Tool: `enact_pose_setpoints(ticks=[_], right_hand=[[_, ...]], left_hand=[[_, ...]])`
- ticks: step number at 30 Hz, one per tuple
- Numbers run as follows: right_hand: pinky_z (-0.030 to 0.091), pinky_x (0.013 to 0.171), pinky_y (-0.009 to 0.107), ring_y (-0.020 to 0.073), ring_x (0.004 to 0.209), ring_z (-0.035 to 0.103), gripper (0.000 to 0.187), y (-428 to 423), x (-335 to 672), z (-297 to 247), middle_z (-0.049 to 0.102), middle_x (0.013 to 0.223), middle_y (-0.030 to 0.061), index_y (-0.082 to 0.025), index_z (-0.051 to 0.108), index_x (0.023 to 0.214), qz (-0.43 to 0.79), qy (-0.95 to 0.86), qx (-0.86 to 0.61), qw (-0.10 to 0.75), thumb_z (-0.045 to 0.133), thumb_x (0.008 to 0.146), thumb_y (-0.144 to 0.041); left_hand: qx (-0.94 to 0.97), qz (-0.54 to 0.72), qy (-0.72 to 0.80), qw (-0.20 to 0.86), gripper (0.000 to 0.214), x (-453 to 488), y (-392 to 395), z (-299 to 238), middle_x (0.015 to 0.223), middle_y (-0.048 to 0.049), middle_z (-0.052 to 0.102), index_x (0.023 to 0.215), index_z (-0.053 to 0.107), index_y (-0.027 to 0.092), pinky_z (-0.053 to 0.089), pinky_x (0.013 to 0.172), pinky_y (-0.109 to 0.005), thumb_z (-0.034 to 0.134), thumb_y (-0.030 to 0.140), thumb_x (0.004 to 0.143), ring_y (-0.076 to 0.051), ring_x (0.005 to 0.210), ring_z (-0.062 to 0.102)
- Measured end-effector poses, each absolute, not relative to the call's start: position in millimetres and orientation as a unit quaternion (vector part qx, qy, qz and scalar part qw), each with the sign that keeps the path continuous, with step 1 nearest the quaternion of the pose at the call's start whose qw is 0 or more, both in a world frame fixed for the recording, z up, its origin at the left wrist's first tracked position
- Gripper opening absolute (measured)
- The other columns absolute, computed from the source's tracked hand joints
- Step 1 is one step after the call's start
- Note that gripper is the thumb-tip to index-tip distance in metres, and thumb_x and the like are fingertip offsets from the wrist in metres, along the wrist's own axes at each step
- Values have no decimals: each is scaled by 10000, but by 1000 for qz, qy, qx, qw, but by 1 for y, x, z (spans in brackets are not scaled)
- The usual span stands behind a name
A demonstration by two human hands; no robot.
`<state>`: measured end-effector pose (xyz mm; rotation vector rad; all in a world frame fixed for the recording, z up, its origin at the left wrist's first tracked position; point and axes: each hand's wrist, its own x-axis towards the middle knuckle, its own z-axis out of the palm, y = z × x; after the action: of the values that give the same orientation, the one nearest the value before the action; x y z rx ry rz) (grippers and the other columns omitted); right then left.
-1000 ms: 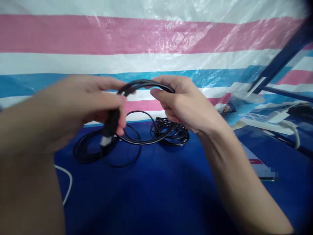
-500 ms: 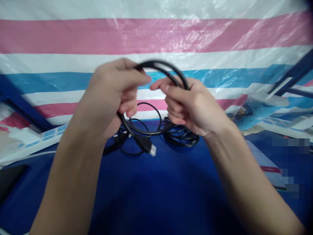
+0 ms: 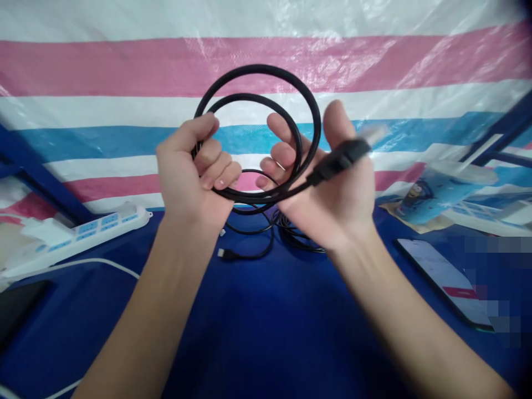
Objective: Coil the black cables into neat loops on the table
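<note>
Both hands hold up a thick black cable (image 3: 257, 69) wound into two loops in front of me. My left hand (image 3: 193, 172) has its fingers curled round the left side of the loops. My right hand (image 3: 328, 188) grips the right side, fingers through the coil. The cable's plug end (image 3: 343, 155) sticks out to the right across my right palm, blurred at the tip. Below the hands, thinner black cables (image 3: 249, 244) lie coiled on the blue tabletop (image 3: 266, 321), one with a small plug (image 3: 221, 254) showing.
A white power strip (image 3: 78, 230) with its white cord (image 3: 103, 263) lies at the left. A phone (image 3: 444, 280) lies at the right, a blue cup (image 3: 436, 191) on its side behind it. A dark flat object (image 3: 19, 305) sits at the far left. A striped tarp hangs behind.
The hands lifted the cable higher and spread it into two clear loops. The plug end swung from below the left hand over to the right hand.
</note>
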<state>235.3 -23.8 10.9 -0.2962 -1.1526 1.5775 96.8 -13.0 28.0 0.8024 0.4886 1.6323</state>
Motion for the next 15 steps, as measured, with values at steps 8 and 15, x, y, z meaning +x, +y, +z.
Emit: enact_pose_setpoints(ticks=[8,15], right_hand=[[375,492,201,76,429,296,289,-40,204,4,293,503,-66,-186,571,892,529,-516,-107,666,437,968,-431],[106,315,192,48,341,57,429,-28,253,26,144,436,-100,-193,567,911,552,-578,-304,519,389,937,-582]], left_hand=[[323,696,215,605,374,111,-3,17,432,81,88,551,281,201,199,357,-203,419,87,879,-48,321,141],[568,555,296,531,127,99,-9,23,437,92,242,701,583,150,182,331,-156,554,45,766,-10,312,192]])
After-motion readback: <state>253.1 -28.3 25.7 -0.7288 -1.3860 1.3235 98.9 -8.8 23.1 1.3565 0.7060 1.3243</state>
